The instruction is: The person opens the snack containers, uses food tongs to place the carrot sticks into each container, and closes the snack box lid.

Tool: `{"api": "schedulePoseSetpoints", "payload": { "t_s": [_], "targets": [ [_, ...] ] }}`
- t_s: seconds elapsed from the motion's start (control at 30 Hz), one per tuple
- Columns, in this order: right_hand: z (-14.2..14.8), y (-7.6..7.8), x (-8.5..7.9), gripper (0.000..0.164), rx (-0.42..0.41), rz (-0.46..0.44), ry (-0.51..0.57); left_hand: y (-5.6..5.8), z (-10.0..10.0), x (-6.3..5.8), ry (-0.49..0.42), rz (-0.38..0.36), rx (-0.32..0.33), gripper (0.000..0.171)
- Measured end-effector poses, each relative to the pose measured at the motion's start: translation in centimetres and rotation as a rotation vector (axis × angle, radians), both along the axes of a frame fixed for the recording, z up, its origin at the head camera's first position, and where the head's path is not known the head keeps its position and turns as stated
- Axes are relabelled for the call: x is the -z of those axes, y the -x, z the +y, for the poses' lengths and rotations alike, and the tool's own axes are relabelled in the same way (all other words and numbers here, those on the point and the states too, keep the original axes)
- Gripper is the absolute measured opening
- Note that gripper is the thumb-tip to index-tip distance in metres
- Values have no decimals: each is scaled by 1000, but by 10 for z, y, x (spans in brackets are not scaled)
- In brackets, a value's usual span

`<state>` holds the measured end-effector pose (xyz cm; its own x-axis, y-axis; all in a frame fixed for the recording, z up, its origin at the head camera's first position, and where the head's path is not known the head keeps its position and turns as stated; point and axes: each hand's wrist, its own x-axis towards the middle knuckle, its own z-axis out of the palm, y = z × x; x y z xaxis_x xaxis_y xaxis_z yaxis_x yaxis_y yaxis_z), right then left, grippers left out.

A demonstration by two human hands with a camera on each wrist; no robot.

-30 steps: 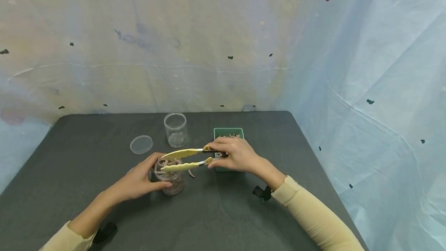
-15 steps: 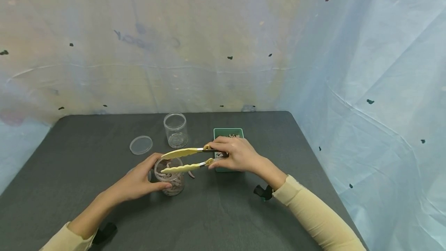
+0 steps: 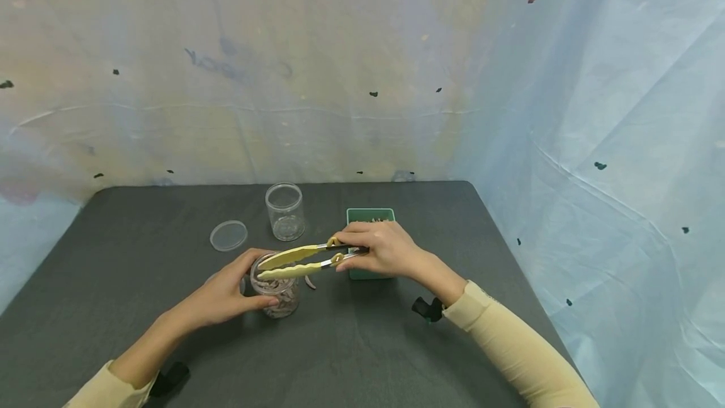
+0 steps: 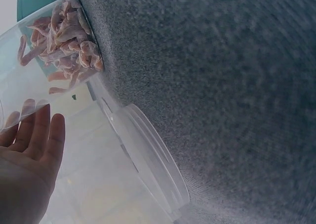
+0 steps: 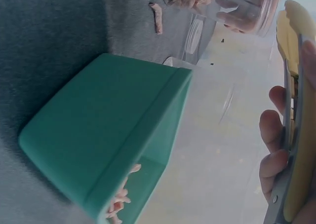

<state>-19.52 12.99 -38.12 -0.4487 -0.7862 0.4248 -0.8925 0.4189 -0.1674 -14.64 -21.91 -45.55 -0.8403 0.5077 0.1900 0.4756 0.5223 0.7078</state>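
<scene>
My left hand (image 3: 226, 294) grips a clear plastic jar (image 3: 287, 307) round its side, thumb at the front. Pinkish-brown, finger-like meat pieces (image 4: 64, 41) lie in the bottom of that jar. My right hand (image 3: 385, 249) holds yellow-tipped metal tongs (image 3: 291, 271) level over the jar's mouth. The tongs' arms stand apart, their tips above the rim with nothing seen between them. Under and behind the right hand is a green box (image 5: 98, 130) with more pieces (image 5: 119, 199) inside. One loose piece (image 3: 309, 282) lies on the table between jar and box.
A second clear jar (image 3: 285, 213) stands open toward the back of the dark table (image 3: 362, 357). To its left a round clear lid (image 3: 229, 236) lies flat. Plastic sheeting (image 3: 317, 68) hangs behind the table and along the right.
Pieces that were at the jar's mouth between the tongs a second ago have dropped lower into the jar. The tongs' tips have come a little closer together. Both hands stay nearly where they were.
</scene>
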Motion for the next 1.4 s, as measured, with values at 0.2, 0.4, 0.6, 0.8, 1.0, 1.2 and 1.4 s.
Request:
{"api": "schedulePoseSetpoints", "payload": {
  "t_s": [0.2, 0.4, 0.6, 0.8, 1.0, 1.2, 1.4],
  "targets": [
    [-9, 1, -6, 47, -28, -11, -51, 0, 2, -2, -15, -1, 14, 73],
    [-13, 3, -6, 42, -33, -9, -85, 1, 3, -2, -11, -6, 13, 73],
    [-14, 5, -4, 35, -43, 10, -65, 1, 3, -1, -7, -17, 10, 73],
    [-10, 6, -3, 38, -24, -27, -56, 0, 2, -1, -7, -15, 5, 74],
    [-10, 7, -6, 46, -32, -32, -81, 1, 1, -1, -13, -9, 8, 74],
    [-12, 7, -8, 46, -48, -42, -90, 1, 2, -2, -17, -24, 11, 74],
    [-15, 9, -17, 42, -51, -19, -150, 1, 2, -2, -13, -30, 6, 74]
  ]
}}
